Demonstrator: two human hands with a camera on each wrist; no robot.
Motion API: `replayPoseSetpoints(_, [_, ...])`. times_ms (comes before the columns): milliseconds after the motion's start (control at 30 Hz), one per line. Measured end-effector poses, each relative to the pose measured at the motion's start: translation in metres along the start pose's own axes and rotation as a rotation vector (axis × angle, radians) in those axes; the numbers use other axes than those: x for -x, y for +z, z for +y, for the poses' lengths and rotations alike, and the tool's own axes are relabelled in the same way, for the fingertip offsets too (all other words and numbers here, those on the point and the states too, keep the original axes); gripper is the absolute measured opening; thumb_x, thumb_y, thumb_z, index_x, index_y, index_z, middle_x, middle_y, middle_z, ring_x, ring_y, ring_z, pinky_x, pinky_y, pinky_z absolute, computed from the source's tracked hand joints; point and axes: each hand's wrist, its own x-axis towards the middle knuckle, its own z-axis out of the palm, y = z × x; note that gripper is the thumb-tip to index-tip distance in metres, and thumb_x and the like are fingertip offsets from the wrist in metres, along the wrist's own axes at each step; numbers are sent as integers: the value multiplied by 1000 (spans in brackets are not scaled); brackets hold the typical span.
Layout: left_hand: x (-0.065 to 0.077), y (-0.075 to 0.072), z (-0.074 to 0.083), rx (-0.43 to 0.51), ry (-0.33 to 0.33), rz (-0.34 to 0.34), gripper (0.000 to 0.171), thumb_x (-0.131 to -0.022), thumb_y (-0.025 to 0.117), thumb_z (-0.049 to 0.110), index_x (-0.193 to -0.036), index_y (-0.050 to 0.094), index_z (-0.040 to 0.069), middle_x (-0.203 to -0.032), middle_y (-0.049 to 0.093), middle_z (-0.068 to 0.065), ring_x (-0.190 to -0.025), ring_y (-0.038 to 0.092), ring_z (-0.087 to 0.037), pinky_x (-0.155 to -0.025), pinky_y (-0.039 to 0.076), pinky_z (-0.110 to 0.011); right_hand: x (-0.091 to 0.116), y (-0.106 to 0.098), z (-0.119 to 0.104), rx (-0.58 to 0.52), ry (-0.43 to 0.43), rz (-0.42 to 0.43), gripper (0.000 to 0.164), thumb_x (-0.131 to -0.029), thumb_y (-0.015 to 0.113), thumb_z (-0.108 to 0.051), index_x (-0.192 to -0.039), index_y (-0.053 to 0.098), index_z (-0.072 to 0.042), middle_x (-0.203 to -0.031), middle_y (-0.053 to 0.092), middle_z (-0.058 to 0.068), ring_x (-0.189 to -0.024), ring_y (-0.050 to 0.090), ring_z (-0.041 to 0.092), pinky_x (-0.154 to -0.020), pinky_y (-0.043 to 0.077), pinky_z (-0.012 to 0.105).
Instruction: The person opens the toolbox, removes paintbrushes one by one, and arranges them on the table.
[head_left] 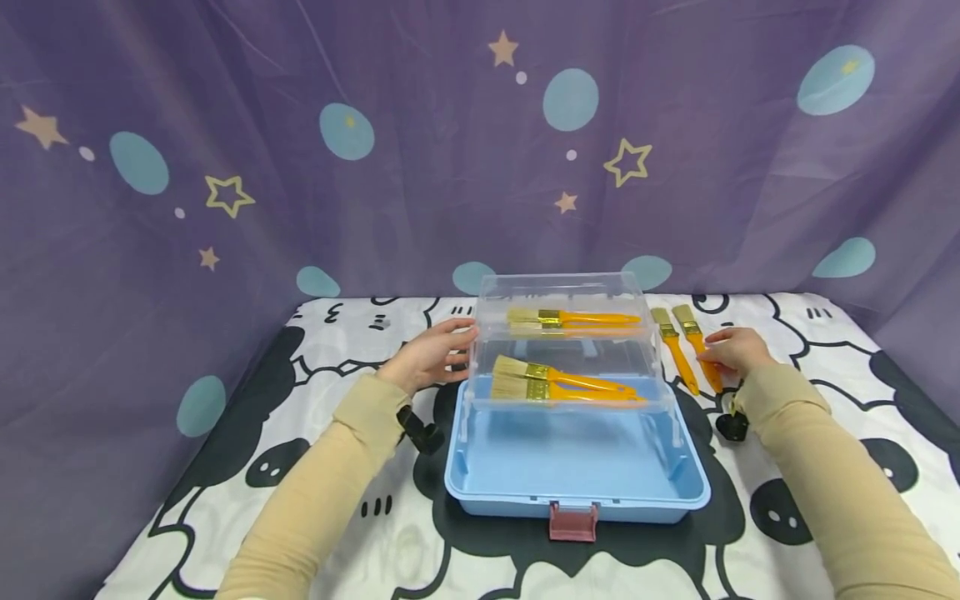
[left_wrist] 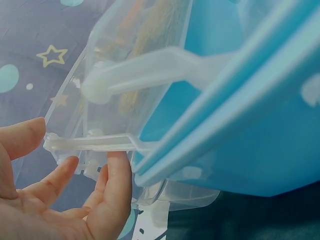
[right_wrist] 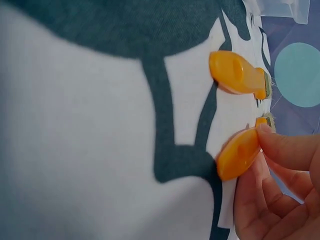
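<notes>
A light blue box (head_left: pixel 577 504) stands with its clear upper trays (head_left: pixel 570 346) raised at the back. Yellow-handled paintbrushes (head_left: pixel 558 318) lie in the top tray, and more paintbrushes (head_left: pixel 577 383) in the tray below. At the trays' left side, my left hand (head_left: pixel 431 354) has its fingers loosely extended. In the left wrist view, its thumb and fingers (left_wrist: pixel 118 180) are right at the clear hinge arm (left_wrist: pixel 95 143). To the box's right, my right hand (head_left: pixel 738 350) pinches the handle of a paintbrush (right_wrist: pixel 237 157) close over the cloth. Another paintbrush (head_left: pixel 678 358) lies just left of it.
A mauve latch (head_left: pixel 573 523) hangs down at the box's front. The box stands on a white cloth (head_left: pixel 367 542) with black cartoon shapes. Behind the table hangs a purple curtain (head_left: pixel 420 217) with stars and blue ovals.
</notes>
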Motion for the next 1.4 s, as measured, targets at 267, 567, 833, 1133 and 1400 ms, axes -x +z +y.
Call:
replayPoseSetpoints(267, [-2, 0, 0, -8, -2, 10, 51, -100, 49, 30, -147, 32, 21, -146, 33, -10, -122, 40, -28, -100, 42, -44, 0, -2, 2, 61, -35, 8, 55, -84, 71, -14, -127, 49, 12, -105, 56, 23, -69, 53, 13, -60, 49, 22])
replayPoseSetpoints(567, [-1, 0, -1, -3, -8, 11, 51, -100, 50, 30, -147, 32, 21, -147, 33, -11, -124, 40, -29, -101, 42, -45, 0, -5, 2, -25, -38, -16, 55, -86, 66, -13, -131, 45, 11, -84, 61, 3, -68, 54, 9, -60, 51, 23])
replayPoseSetpoints(833, [-2, -1, -2, -2, 5, 4, 53, -100, 50, 30, -148, 30, 19, -146, 34, -11, -125, 39, -31, -102, 41, -46, 9, -10, -8, -55, -113, -35, 58, -90, 62, -17, -136, 39, 11, -121, 50, 26, -69, 59, 2, -67, 52, 20])
replayPoseSetpoints(1133, [-3, -1, -1, 4, -2, -3, 52, -100, 48, 29, -148, 30, 19, -148, 30, -12, -125, 39, -30, -100, 41, -44, 6, -16, -16, -151, -119, -133, 68, -95, 58, -32, -146, 29, 3, -147, 28, 28, -129, 41, 39, -105, 39, 47])
replayPoseSetpoints(1400, [-1, -2, 1, -6, 3, -15, 53, -100, 48, 30, -148, 29, 19, -150, 28, -10, -124, 38, -29, -101, 41, -44, 21, -22, -34, -226, -147, -196, 67, -98, 51, -31, -149, 21, 1, -138, 42, 12, -135, 32, 36, -107, 38, 38])
